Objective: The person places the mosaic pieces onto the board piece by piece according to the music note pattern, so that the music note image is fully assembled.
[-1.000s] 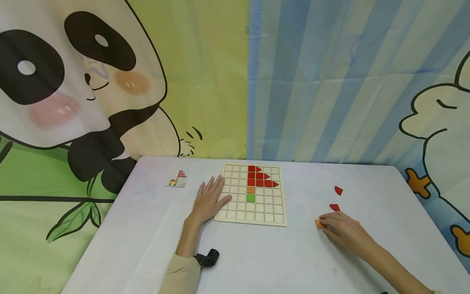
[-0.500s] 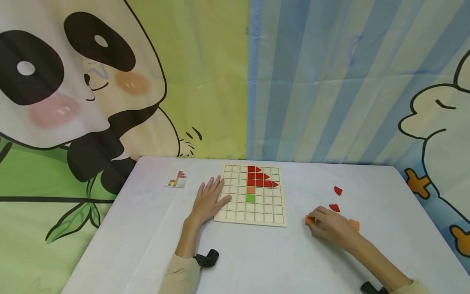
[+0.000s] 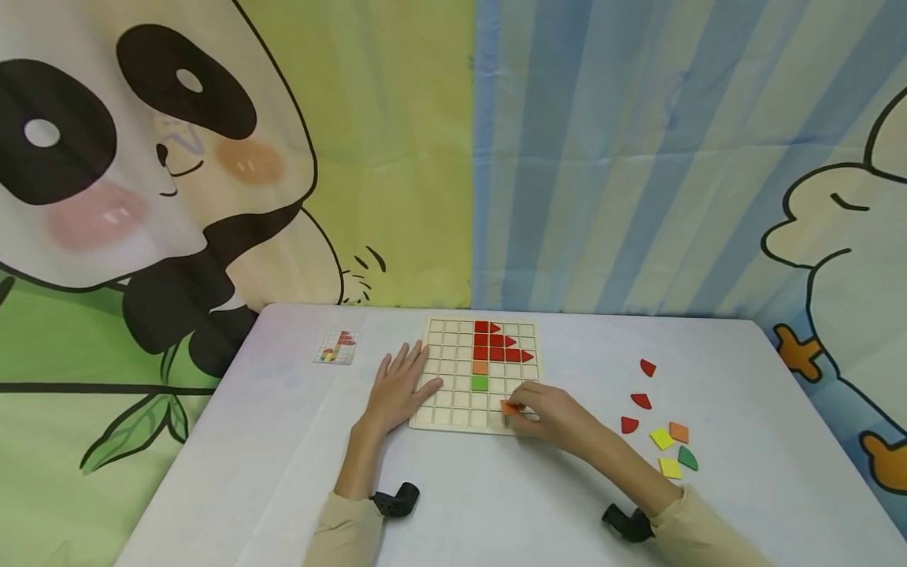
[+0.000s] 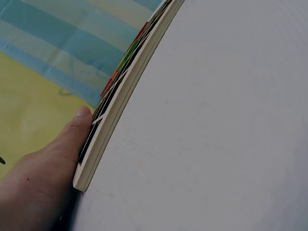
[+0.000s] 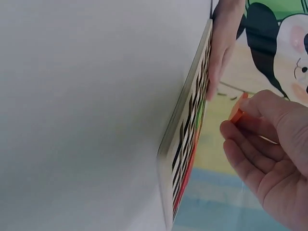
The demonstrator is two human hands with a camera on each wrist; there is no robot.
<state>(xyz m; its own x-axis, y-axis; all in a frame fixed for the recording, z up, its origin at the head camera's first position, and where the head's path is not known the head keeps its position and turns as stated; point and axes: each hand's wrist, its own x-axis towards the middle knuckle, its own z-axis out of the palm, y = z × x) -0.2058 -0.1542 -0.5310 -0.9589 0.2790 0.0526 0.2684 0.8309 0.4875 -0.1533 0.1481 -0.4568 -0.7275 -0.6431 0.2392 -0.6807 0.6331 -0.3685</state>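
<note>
My right hand (image 3: 556,416) pinches an orange square tile (image 3: 509,408) between thumb and fingers, over the lower right part of the wooden grid board (image 3: 445,417). In the right wrist view the orange tile (image 5: 237,109) is held above the board's surface, apart from it. The left hand (image 3: 398,391) rests with straight fingers on the board's left edge, thumb lying over it. On the board sit red squares (image 3: 489,354) with red pointed pieces at their right ends. Below them are an orange tile (image 3: 480,368) and a green tile (image 3: 479,383), one under the other.
A small printed card (image 3: 337,347) with a coloured grid pattern lies left of the board. To the right are several red rounded pieces (image 3: 641,401), an orange square (image 3: 679,432), yellow squares (image 3: 670,468) and a green rounded piece (image 3: 687,458). Patterned curtains stand behind the table.
My right hand has picked up an orange tile from the loose pieces and carried it left, over the board. Pieces it covered now show. The left hand stays on the board's edge.
</note>
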